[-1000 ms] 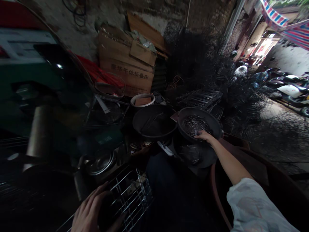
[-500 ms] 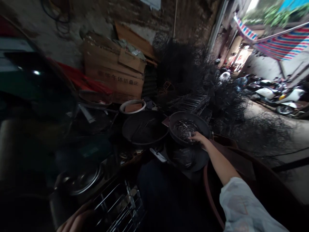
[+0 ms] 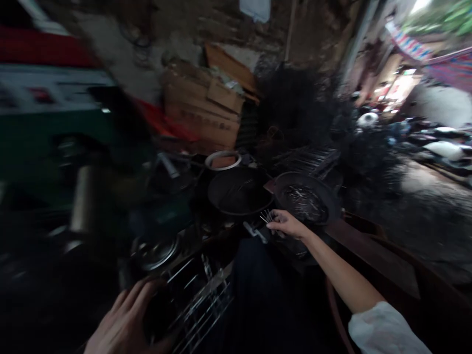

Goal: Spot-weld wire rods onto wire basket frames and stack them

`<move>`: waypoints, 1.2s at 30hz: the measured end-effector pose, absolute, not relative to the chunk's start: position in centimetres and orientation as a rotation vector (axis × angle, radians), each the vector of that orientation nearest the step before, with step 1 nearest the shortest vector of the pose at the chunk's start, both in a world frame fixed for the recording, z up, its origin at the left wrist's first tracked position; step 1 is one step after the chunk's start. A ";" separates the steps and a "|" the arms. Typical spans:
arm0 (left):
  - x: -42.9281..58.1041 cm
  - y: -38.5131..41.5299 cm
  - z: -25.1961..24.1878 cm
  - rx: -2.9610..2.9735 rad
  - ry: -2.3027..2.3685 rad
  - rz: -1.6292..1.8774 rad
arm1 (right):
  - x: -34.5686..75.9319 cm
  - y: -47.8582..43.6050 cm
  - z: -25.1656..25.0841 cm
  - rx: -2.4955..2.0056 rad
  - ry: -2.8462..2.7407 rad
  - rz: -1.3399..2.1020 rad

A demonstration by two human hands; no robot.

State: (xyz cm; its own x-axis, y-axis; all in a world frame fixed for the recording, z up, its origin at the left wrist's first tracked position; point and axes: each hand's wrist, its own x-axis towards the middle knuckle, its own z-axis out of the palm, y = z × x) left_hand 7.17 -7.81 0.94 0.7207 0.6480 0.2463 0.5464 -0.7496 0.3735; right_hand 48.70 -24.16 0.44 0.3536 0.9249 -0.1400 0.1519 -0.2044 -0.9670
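Observation:
Several short thin metal rods (image 3: 264, 215) stick out of my right hand (image 3: 283, 223), closed in a pinch round them. It is just left of a dark round pan (image 3: 334, 206) that holds a loose heap of similar rods (image 3: 304, 199). At the lower left, my left hand (image 3: 127, 319) curves round the near left end of a shiny wire rack (image 3: 206, 300), fingers above and thumb below. Motion blur and shadow hide the exact contact. The rack lies tilted beside my dark-clothed leg (image 3: 252, 275).
Another wide dark pan (image 3: 239, 191) stands left of the rods' pan, with a white-rimmed bowl (image 3: 223, 161) behind. A cardboard box (image 3: 202, 108) leans by the wall. Tangled dark wire (image 3: 295, 98) is piled behind. A reddish-brown tub (image 3: 334, 314) stands right, a green machine (image 3: 29, 152) left.
My right hand has left the heap in the pan and moved left and nearer, carrying rods. More of my left hand shows by the rack. The view has turned left.

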 end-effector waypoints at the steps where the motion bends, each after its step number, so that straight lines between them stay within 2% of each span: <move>1: 6.8 -8.1 2.1 2.698 0.961 0.511 | 46.7 -23.3 0.8 -1.549 -1.015 1.047; 5: 5.8 -8.6 4.9 2.754 1.105 0.465 | 40.6 -19.8 2.7 -1.272 -1.079 1.283; 10: 4.1 -7.3 3.7 2.647 1.267 0.455 | 34.7 -16.1 4.9 -1.017 -1.447 1.533; 14: 2.8 -6.5 2.0 2.561 1.307 0.450 | 30.5 -13.5 4.0 -1.074 -1.752 1.295; 18: 2.0 -5.9 0.8 2.496 1.295 0.460 | 27.6 -11.2 0.4 -1.136 -1.836 1.030; 25: 0.8 -5.4 0.0 2.418 1.296 0.500 | 25.5 -10.8 -4.5 -0.949 -2.029 0.586; 36: 0.0 -5.2 -0.2 2.428 1.268 0.517 | 24.0 -11.4 -5.3 -0.952 -1.909 0.544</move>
State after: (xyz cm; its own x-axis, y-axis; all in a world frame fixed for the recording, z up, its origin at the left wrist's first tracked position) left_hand 0.00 -5.23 -0.24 0.5323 0.8322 0.1555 0.7034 -0.5369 0.4659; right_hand 24.00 -11.44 -5.31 -0.2919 0.7958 0.5306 0.3969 0.6055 -0.6898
